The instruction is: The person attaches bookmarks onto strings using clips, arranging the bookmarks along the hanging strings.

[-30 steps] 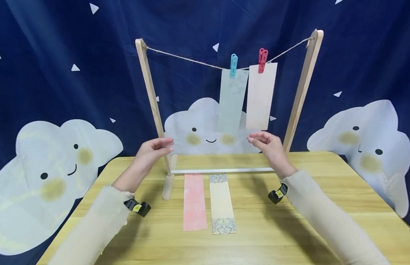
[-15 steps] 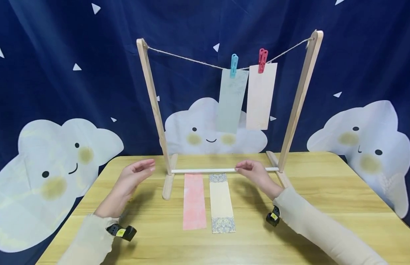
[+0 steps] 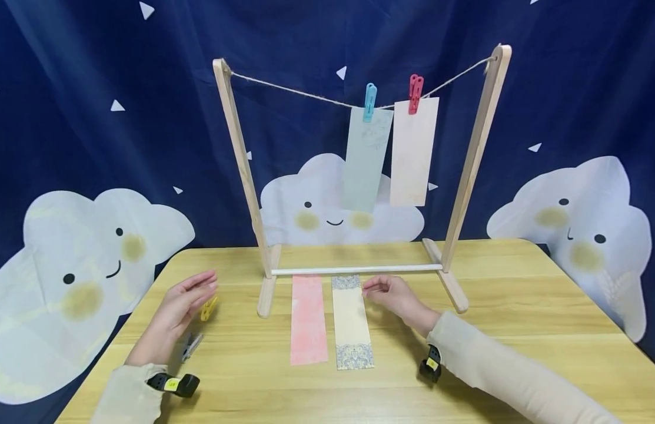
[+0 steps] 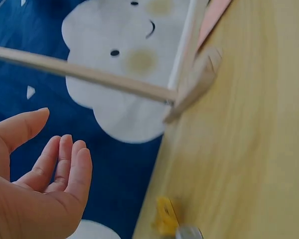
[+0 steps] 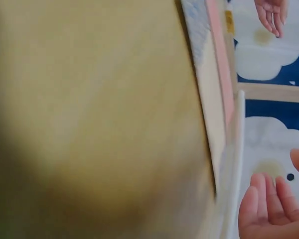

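A cream card with blue patterned ends (image 3: 352, 321) and a pink card (image 3: 308, 324) lie side by side on the table. My right hand (image 3: 396, 299) hovers by the cream card's far right edge; the right wrist view shows a gap between thumb and loosely bent fingers, nothing held. At the left, my left hand (image 3: 176, 306) is above the table with relaxed fingers, holding nothing. Just beside it lie a yellow clothespin (image 3: 208, 308) and a grey clothespin (image 3: 192, 346), both partly hidden by the hand in the head view.
A wooden frame (image 3: 471, 159) carries a sagging string (image 3: 292, 90). On it hang a pale green card (image 3: 366, 165) under a blue clothespin (image 3: 369, 101) and a pale pink card (image 3: 414, 159) under a red clothespin (image 3: 415, 94). A white rod (image 3: 353, 270) joins the frame's feet.
Both hands have come down from beside the frame. The left hand has moved left and nearer, toward the clothespins; the right has moved leftward to the cream card. The cards stay put.
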Action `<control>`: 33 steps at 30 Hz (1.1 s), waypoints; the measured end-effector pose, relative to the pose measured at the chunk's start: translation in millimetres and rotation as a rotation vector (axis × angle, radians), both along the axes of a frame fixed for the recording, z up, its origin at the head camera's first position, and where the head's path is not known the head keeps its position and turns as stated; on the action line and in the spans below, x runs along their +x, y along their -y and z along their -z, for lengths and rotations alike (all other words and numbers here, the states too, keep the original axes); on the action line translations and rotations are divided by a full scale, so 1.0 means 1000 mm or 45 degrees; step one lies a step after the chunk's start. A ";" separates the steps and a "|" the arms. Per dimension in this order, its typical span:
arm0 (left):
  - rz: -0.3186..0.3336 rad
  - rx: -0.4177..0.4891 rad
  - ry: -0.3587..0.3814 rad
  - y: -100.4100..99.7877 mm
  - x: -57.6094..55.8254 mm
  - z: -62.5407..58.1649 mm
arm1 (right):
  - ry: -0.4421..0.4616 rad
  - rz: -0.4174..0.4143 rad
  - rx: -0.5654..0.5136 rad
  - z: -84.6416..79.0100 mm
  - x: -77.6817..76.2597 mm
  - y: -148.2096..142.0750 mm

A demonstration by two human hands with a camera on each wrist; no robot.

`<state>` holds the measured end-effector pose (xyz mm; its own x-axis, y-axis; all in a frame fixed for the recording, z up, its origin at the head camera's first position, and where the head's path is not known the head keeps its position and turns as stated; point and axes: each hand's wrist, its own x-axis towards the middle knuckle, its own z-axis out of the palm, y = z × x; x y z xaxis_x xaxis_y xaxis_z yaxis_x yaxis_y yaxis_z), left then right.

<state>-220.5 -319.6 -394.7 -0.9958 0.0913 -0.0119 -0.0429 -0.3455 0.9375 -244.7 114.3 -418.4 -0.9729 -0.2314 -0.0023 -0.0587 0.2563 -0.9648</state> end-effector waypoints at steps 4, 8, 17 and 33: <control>-0.045 -0.030 0.048 0.012 0.000 0.010 | 0.029 -0.012 -0.005 0.006 0.003 0.000; -0.074 -0.041 0.101 0.022 0.001 0.015 | 0.054 0.010 0.006 0.009 0.005 0.003; -0.151 -0.162 0.173 0.036 -0.001 0.026 | 0.083 0.037 0.094 0.015 0.006 0.008; -0.180 -0.533 0.283 0.036 -0.004 0.041 | -0.025 0.044 0.324 0.023 0.002 0.015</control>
<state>-224.4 -355.8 -435.5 -0.9673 -0.1026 -0.2319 -0.2371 0.0419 0.9706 -242.8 99.6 -441.6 -0.9807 -0.1921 -0.0373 -0.0636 0.4932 -0.8676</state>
